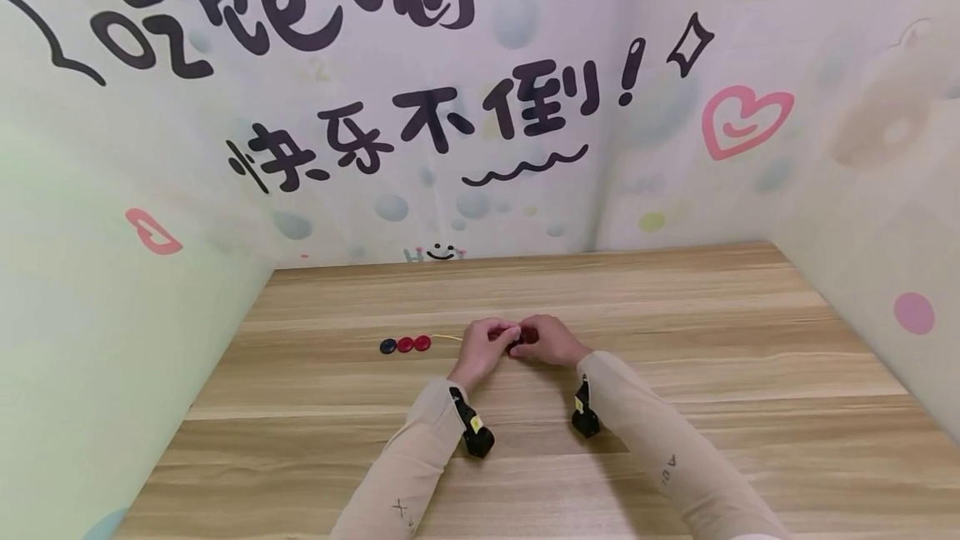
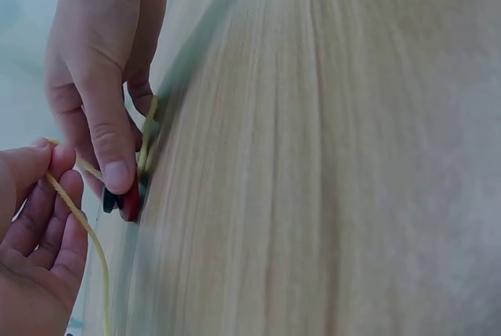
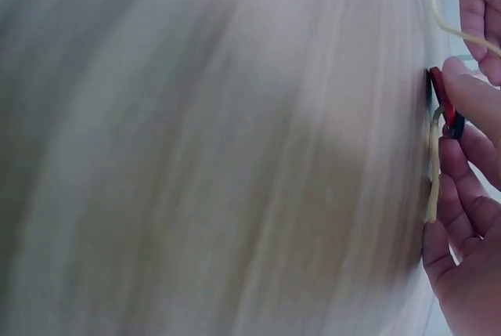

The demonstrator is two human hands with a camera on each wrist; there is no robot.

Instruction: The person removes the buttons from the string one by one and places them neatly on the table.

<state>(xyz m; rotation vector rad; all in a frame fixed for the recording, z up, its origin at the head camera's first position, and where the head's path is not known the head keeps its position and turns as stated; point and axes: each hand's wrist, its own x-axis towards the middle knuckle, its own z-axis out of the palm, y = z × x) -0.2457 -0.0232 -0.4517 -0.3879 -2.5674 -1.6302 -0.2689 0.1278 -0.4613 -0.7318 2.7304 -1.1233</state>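
**Two hands meet over buttons and yellow cord on a wooden table**

A person's hands come together near the middle of a wooden table (image 1: 675,373), working a thin yellow cord (image 2: 82,222) and a small stack of red and dark buttons (image 2: 125,201). The left hand (image 1: 486,344) has its fingers curled, pinching the cord between thumb and fingertips, as the left wrist view shows; the cord runs from that pinch toward the stack. The right hand (image 1: 546,340) sits just beside it, fingers bent, with a fingertip (image 2: 117,173) pressing on the buttons against the table top; the right wrist view shows the cord (image 3: 433,171) looping by those fingers. To the left of the hands, near them, three loose buttons (image 1: 405,345) lie in a row on the table, one dark and two red, with a short length of cord trailing from the left hand toward them. Both forearms wear pale sleeves (image 1: 420,457). Behind the table stands a wall (image 1: 420,123) printed with black lettering and pink hearts.
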